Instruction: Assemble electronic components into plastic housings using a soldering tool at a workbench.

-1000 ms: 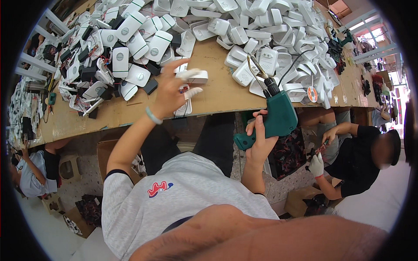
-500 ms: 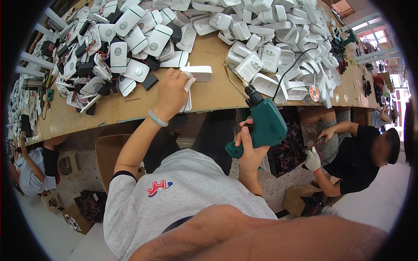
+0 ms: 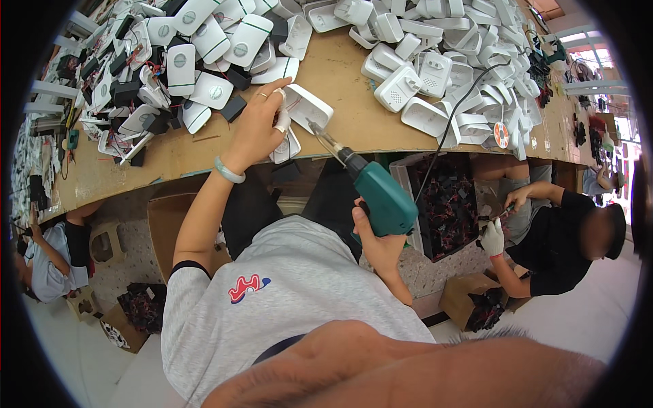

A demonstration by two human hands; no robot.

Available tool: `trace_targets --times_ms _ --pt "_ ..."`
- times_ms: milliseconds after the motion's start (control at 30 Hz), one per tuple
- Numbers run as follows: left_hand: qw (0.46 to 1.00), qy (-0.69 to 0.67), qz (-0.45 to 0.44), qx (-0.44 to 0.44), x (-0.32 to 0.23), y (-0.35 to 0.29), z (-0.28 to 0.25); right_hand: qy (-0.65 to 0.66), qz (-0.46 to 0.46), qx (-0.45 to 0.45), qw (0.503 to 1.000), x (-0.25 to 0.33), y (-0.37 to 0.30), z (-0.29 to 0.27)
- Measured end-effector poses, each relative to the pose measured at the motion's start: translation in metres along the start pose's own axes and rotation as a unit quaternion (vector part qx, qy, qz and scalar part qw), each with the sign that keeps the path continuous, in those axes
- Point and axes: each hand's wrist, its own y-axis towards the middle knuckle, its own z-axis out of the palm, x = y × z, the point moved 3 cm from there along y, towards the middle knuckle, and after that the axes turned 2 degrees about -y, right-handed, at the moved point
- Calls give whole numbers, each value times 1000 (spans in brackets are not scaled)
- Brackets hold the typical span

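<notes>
My right hand (image 3: 381, 246) is wrapped round the handle of a green soldering gun (image 3: 385, 197). Its metal tip reaches over the near right edge of an open white plastic casing (image 3: 311, 102); whether it touches cannot be made out. My left hand (image 3: 257, 128), with white wrapping on its fingers, grips the left side of this casing, its hollow inside facing up. Thin reddish wires show inside it. Just below lies another white casing part (image 3: 286, 147) at the table edge, with a black block (image 3: 287, 171) hanging beside it.
White units with black blocks and wires (image 3: 180, 71) pile up at the left. Empty white casings (image 3: 435, 75) heap at the right, beside a solder reel (image 3: 501, 134). The gun's black cord (image 3: 445, 126) crosses them. A co-worker (image 3: 558, 238) sits at the right, near a box of dark parts (image 3: 445, 204).
The soldering gun has swung left and down, bringing its tip to the casing. My left hand has tilted the casing, so its inside now faces up. The black block has come into sight.
</notes>
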Motion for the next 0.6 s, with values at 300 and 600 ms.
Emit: trace_targets --times_ms 300,600 --pt "992 -2 -1 -126 -2 -12 -2 -98 22 -17 995 -10 7 22" --pt "992 87 45 -76 -7 -2 -13 -161 -32 -47 985 -10 14 41"
